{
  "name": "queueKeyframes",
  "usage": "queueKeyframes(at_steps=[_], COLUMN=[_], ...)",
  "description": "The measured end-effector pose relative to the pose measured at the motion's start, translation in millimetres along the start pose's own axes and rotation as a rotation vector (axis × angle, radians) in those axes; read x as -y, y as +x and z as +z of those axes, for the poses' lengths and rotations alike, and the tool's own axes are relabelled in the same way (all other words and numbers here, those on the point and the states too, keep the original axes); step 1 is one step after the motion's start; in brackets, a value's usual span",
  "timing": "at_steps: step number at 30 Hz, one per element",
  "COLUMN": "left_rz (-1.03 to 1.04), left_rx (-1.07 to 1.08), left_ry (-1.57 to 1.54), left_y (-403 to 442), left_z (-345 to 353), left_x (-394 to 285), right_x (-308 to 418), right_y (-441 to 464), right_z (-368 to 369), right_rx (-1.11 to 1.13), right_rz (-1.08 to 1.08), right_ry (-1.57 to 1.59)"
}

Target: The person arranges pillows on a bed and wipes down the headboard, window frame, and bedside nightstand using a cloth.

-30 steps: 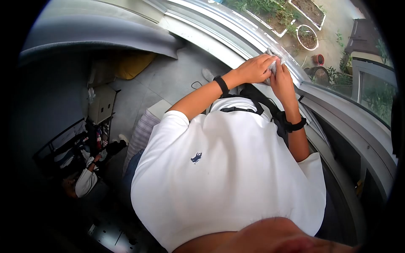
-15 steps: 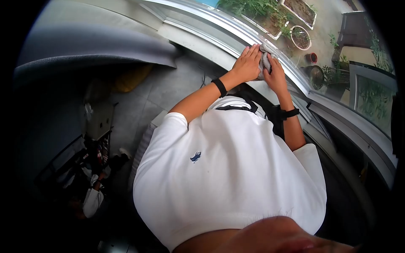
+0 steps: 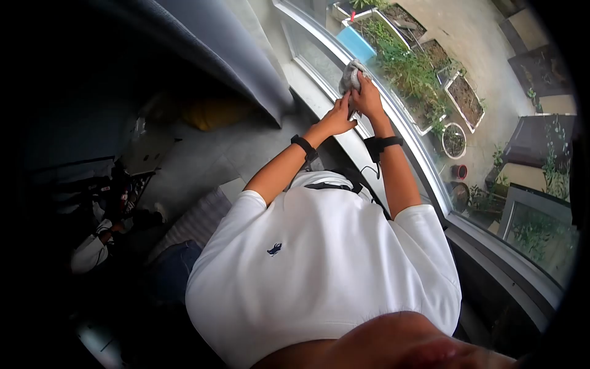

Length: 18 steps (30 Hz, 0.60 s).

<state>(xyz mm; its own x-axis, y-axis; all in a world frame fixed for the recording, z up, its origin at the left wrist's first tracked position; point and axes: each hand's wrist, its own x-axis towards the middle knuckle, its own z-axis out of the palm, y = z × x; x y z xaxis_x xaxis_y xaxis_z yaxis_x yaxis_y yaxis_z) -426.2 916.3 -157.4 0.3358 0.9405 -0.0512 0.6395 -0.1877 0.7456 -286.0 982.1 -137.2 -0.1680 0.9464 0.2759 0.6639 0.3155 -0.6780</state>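
Observation:
A crumpled grey cloth (image 3: 350, 78) is bunched against the window frame near the top middle. My right hand (image 3: 367, 98) is closed around the cloth, its fingers pressing toward the frame. Just below and to the left, my left hand (image 3: 334, 120) reaches up beside the right hand, thumb apart from the extended fingers. Its fingertips come close to the cloth's lower end; whether they touch it I cannot tell. Both wrists wear black bands.
The white window frame (image 3: 402, 126) runs diagonally beside a pale sill (image 3: 316, 92). A grey curtain (image 3: 227, 52) hangs at the left. Beyond the glass are planter boxes (image 3: 465, 101) and a round pot (image 3: 453, 140). A striped cushion-like surface (image 3: 195, 218) lies at my left.
The cloth and my right hand have moved farther up along the window frame. My left hand has come off the cloth's side to below it. The view has turned.

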Motion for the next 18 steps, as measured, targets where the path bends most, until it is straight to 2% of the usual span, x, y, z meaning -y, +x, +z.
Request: queueKeyframes(at_steps=[1,3,5,9,11,12,13,15,18], left_rz=[0.066,-0.029,-0.128,-0.148,-0.025,0.033,0.028,-0.038,-0.018], left_rx=[-0.102,-0.109,-0.142,-0.046,0.073,0.114,0.112,0.278,0.304], left_ry=[0.005,-0.162,-0.2,-0.098,-0.007,-0.019,-0.027,-0.067,-0.077], left_y=[15,27,28,17,8,2,-3,-15,-23], left_z=[14,-2,-12,-6,-11,-15,-17,-23,-28], left_x=[24,22,12,16,17,18,17,12,11], right_x=[-14,3,11,4,-6,-1,0,0,-11], right_y=[14,24,22,-9,-30,-39,-44,-52,-36], right_z=[16,17,12,-5,-18,-25,-26,-26,-19], right_rx=[-0.01,0.028,0.057,0.104,0.05,0.064,0.073,0.063,0.054], right_rz=[-0.056,0.012,0.038,0.136,0.029,0.057,0.057,0.067,0.02], right_ry=[-0.04,0.031,0.001,0.113,0.103,0.094,0.091,0.047,-0.047])
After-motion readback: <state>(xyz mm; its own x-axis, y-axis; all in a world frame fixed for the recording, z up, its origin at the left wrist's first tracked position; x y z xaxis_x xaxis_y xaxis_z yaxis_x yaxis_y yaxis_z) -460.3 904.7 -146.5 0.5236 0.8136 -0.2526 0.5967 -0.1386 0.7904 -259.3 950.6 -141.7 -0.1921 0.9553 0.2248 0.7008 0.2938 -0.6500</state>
